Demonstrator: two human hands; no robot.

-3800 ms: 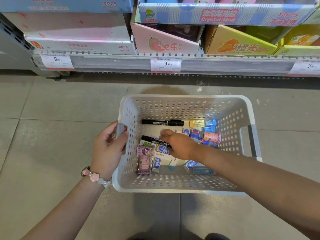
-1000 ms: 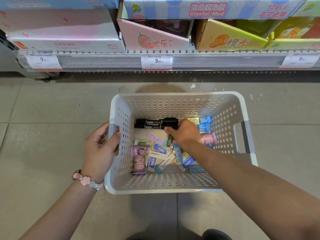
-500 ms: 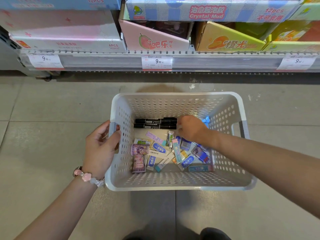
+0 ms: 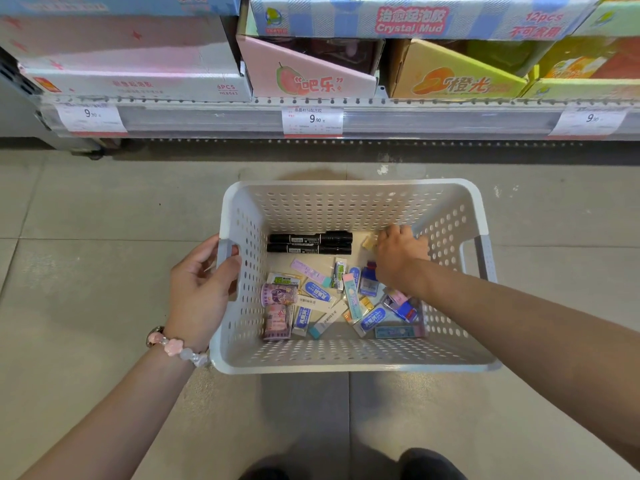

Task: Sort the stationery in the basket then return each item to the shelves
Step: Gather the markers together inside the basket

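Observation:
A white perforated basket sits on the floor. My left hand grips its left handle. Two black markers lie side by side at the basket's far end. Several erasers and two pink tape rolls are scattered across the bottom. My right hand reaches into the far right corner, palm down, over small items there; a yellow eraser shows just left of its fingers. What the fingers hold is hidden.
A low shop shelf with price tags runs along the top, carrying pink, orange and blue "Crystal Mud" display boxes. Grey floor tiles surround the basket. My shoe tips show at the bottom edge.
My right hand laid the second black marker beside the first, then slid right into the basket's far right corner. Erasers in the middle got shuffled. My left hand stayed on the handle.

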